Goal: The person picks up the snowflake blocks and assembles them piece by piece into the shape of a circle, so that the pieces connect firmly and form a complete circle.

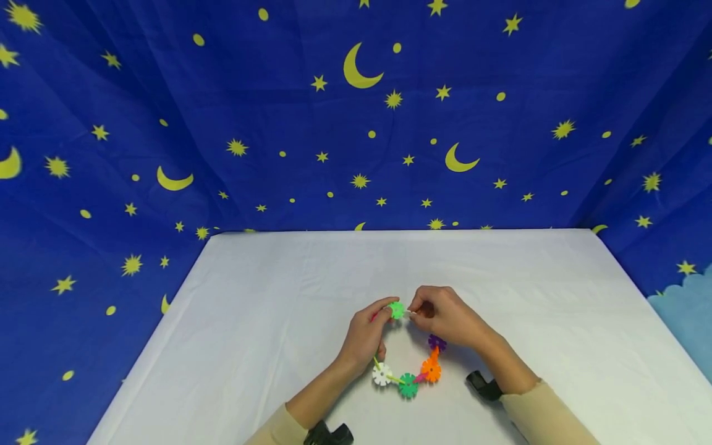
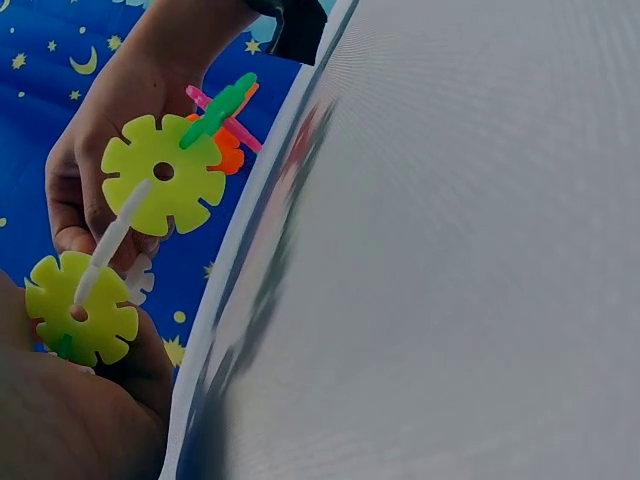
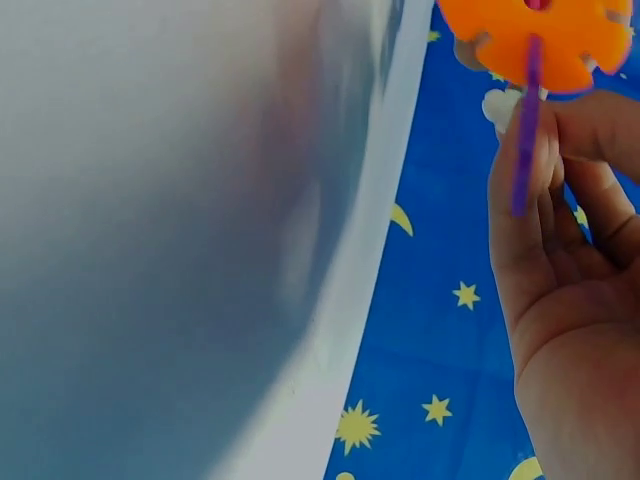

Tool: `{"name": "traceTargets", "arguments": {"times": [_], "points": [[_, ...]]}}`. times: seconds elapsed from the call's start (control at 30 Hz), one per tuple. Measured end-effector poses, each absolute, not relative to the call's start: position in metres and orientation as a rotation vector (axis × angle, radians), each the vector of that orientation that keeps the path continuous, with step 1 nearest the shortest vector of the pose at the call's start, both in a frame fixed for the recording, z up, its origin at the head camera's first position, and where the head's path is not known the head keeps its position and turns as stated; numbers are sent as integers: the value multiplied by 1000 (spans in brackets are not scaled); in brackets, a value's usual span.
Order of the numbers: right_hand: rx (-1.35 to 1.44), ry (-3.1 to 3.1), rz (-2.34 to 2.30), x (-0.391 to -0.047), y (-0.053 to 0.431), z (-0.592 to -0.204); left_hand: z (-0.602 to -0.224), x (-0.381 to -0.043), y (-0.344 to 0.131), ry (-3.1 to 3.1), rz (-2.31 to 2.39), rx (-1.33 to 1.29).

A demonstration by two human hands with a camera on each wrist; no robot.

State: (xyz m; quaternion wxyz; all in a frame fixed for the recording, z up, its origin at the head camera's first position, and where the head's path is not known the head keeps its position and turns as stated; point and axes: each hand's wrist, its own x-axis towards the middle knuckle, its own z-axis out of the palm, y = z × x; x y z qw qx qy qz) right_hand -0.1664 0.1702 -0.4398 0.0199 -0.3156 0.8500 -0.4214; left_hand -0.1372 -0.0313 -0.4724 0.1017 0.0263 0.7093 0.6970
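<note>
A chain of slotted plastic discs curves between the two hands in the head view. My left hand (image 1: 360,339) pinches its upper left end, by a light green disc (image 1: 397,309). Facing it, my right hand (image 1: 449,316) pinches a small white disc (image 1: 410,313) between thumb and fingertips, right at the green disc's edge. Along the lower curve run a white disc (image 1: 381,374), a darker green disc (image 1: 408,386), an orange disc (image 1: 431,371) and a purple disc (image 1: 437,343). Yellow discs (image 2: 160,205) show face-on in the left wrist view; fingers partly hide the held end.
A white cloth covers the table (image 1: 267,290). Behind and beside it hangs a blue curtain (image 1: 289,111) with yellow moons and stars. Black wrist devices (image 1: 484,386) sit at both forearms, below the beige sleeves (image 1: 547,414).
</note>
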Motion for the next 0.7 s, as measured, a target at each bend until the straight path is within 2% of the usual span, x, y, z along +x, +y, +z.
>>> {"name": "traceTargets", "arguments": {"times": [0.7], "points": [[-1115,2797,-1294,-164,161,-447,-474,-138,-35,2040,2119,99]]}}
